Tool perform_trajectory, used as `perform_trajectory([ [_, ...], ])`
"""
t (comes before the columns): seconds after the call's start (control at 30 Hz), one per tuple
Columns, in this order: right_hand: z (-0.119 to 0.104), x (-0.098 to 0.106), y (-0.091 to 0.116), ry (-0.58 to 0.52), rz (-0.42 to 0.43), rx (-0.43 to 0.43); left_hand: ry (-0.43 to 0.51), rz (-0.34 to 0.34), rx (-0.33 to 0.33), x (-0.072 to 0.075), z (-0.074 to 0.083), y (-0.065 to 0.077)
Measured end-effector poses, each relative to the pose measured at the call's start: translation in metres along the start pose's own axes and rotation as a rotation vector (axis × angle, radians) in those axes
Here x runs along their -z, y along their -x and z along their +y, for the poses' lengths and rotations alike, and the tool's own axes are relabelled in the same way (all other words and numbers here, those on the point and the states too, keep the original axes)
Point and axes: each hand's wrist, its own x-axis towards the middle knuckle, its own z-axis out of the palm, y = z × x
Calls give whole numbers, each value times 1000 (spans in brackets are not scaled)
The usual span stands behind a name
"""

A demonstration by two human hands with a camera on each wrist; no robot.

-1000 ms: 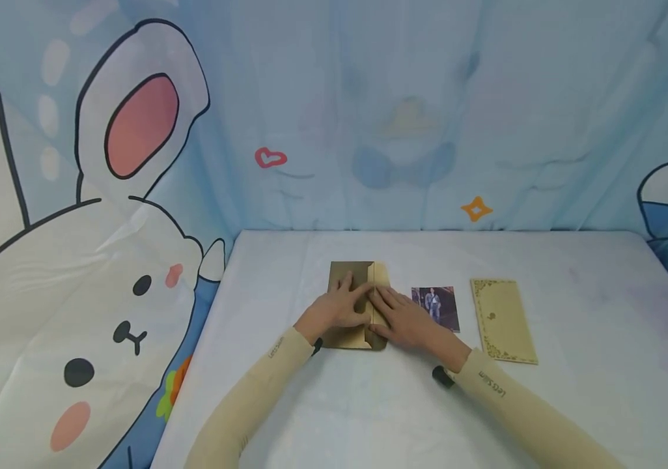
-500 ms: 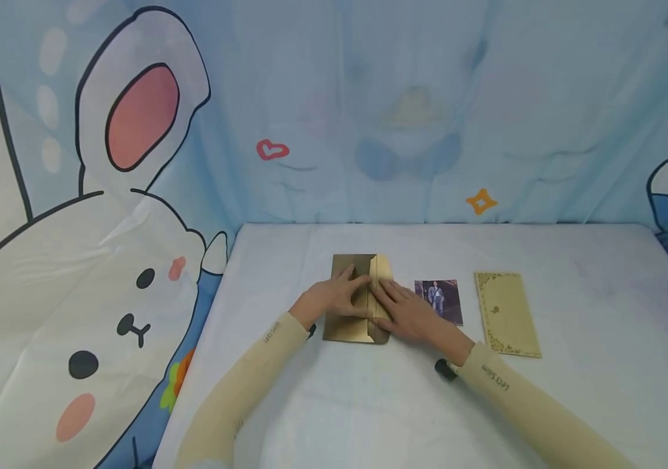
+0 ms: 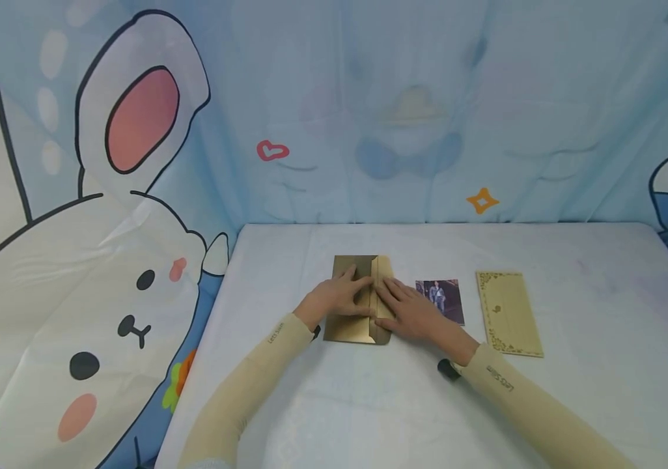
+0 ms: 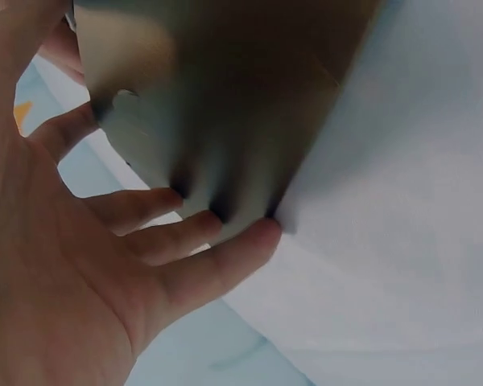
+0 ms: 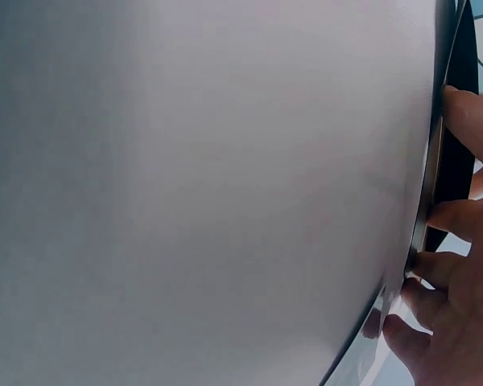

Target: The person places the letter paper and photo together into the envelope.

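Note:
A gold envelope (image 3: 348,330) lies flat on the white table in the head view, its flap (image 3: 382,266) along the right side. My left hand (image 3: 336,296) rests spread on the envelope's body, thumb and index finger pointing toward the flap's fold. On the flap itself, my right hand (image 3: 413,312) presses with extended fingers, close by the left fingertips. In the left wrist view, the fingertips of the left hand (image 4: 169,249) touch the shiny gold surface (image 4: 249,104). The right wrist view has the right hand (image 5: 459,265) at the right edge, fingertips along the envelope's edge.
A small photo print (image 3: 448,303) of a standing person lies right of the envelope, partly behind the right hand. Farther right is a pale gold card-like rectangle (image 3: 510,316) with ornamented corners. A blue cartoon curtain (image 3: 416,65) hangs behind the white table (image 3: 603,312).
The head view has tilted slightly, so the scene sits a little higher than one second ago. Both hands keep their places on the envelope, the right one barely shifted.

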Motion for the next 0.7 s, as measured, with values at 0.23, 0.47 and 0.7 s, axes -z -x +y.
perform_trajectory([
  [0.23, 3, -1, 1, 10, -5, 2, 26, -20, -9, 3, -2, 0],
  [0.47, 1, 1, 1, -14, -11, -6, -22, -93, -42, 12, -9, 4],
  [0.7, 1, 0, 1, -9, -17, -11, -115, -135, -63, 17, -9, 3],
])
